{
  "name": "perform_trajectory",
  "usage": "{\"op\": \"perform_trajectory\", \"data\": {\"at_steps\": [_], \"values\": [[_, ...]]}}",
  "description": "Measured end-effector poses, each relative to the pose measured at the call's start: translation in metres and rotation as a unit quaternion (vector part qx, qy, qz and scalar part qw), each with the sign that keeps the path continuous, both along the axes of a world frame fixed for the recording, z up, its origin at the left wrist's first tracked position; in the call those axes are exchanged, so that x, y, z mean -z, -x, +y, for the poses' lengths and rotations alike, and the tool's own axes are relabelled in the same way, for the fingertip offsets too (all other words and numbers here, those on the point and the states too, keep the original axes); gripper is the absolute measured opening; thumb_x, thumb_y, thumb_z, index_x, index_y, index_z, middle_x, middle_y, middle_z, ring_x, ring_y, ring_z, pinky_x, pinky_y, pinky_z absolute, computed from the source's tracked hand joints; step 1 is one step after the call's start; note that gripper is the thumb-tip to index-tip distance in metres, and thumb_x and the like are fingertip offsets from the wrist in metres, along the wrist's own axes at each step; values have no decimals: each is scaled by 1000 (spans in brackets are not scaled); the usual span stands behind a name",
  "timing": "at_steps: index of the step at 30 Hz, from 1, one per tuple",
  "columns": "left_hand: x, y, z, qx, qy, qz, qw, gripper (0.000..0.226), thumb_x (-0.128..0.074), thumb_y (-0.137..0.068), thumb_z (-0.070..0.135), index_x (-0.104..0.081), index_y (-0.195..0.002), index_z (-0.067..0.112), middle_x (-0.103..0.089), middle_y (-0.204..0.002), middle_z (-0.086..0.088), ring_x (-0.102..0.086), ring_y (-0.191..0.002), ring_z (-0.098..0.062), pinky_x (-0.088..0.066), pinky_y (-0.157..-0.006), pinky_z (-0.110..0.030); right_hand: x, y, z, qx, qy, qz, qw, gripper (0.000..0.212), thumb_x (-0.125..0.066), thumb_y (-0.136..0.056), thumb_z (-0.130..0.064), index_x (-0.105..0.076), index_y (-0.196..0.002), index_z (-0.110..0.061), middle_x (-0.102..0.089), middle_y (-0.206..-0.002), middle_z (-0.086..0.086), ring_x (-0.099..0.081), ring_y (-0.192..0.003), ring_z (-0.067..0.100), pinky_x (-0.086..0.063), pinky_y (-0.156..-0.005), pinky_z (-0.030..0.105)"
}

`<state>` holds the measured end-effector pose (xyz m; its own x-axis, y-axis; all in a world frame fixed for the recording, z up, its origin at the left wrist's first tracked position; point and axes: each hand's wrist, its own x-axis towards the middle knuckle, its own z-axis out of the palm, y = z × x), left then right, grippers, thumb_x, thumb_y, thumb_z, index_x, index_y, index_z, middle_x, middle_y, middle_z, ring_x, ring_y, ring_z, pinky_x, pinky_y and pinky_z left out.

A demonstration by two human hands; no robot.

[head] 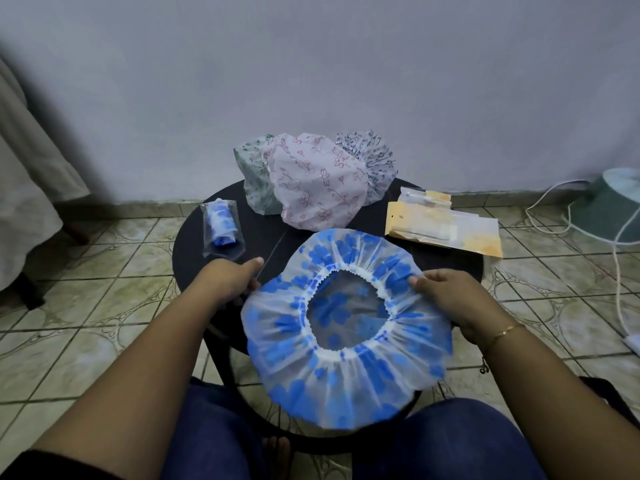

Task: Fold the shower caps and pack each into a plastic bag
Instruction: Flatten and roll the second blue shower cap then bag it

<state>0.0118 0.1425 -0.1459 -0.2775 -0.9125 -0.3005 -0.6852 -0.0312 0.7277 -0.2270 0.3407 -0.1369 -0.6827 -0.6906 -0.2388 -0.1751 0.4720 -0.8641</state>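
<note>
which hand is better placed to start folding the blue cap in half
Right, probably. The right hand already pinches the blue shower cap at its right edge, so it could carry that edge across. The left hand sits at the left edge, its grip hidden, and looks suited to steadying that side.

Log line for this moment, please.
step: fold start | left hand, right hand: gripping blue cap edges, opening up | packed: one bag | waiting: three caps

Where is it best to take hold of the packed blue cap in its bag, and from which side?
Pinch the packed cap's bag across the rolled cap in its middle, coming from above with the left hand, which is nearest. The roll is the firm part, and the bag lies flat on the table with free space on both sides.
</note>
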Motion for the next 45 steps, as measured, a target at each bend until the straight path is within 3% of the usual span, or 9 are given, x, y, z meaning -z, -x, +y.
{"op": "perform_trajectory", "data": {"at_steps": [7,11,19,23,26,28,32,35,45], "values": [[-2,10,4,0,-89,88,992,49,-50,-85,63,-60,-87,14,-64,-72,2,-39,-51,-15,-27,-49,-24,-1,4,-3,46,47,-60,996,22,-70,-83,-24,-67,-87,-2,-70,-89,18,-65,-78,29,-54,-81,46],[-1,22,13,44,-14,78,996,50,-54,-84,61,-46,-61,18,-46,-57,1,-39,-49,-14,-31,-48,-26,0,4,-7,44,63,-63,995,20,-68,-84,-24,-69,-84,-4,-70,-86,15,-65,-77,28,-54,-79,44],[2,18,3,3,110,80,991,38,-58,-89,46,-50,-74,13,-53,-65,-2,-47,-58,-13,-36,-54,-26,9,19,-9,121,104,-56,986,28,-63,-89,-28,-61,-69,-8,-64,-78,13,-59,-67,27,-48,-64,35],[3,15,1,8,80,44,996,33,-62,-88,41,-57,-77,10,-58,-68,-2,-52,-60,-14,-37,-53,-24,11,22,-15,134,89,-49,986,30,-62,-89,-31,-60,-68,-11,-65,-85,15,-63,-82,32,-51,-81,46],[4,11,-5,32,15,66,997,9,-63,-88,15,-61,-97,14,-64,-85,-2,-58,-78,-16,-48,-69,-26,12,24,-19,85,70,-22,994,27,-57,-91,-35,-67,-79,-13,-69,-91,14,-65,-90,34,-51,-89,49],[5,9,-7,45,-34,113,992,31,-55,-90,4,-54,-118,16,-65,-102,-3,-60,-95,-19,-48,-91,-33,9,23,-17,39,77,-39,996,26,-55,-92,-36,-70,-96,-14,-70,-96,11,-66,-90,30,-51,-91,48],[3,14,-1,37,-14,141,989,10,-54,-91,30,-58,-91,21,-67,-92,0,-59,-90,-17,-46,-94,-41,9,22,-13,-3,121,-128,984,36,-57,-92,-24,-58,-126,-10,-65,-115,10,-65,-96,23,-53,-85,39],[-2,19,7,47,36,58,997,50,-52,-85,61,-66,-89,13,-62,-88,-1,-58,-85,-18,-43,-77,-33,8,18,-12,-26,101,-100,989,40,-58,-91,-11,-53,-131,-13,-63,-117,8,-63,-92,18,-54,-79,31],[-6,21,5,49,-26,62,997,37,-69,-82,40,-70,-87,4,-70,-92,-18,-62,-76,-23,-53,-82,-39,1,14,-23,-52,104,-44,992,37,-60,-90,-16,-57,-127,-13,-64,-104,-2,-61,-84,7,-54,-73,19]]}}
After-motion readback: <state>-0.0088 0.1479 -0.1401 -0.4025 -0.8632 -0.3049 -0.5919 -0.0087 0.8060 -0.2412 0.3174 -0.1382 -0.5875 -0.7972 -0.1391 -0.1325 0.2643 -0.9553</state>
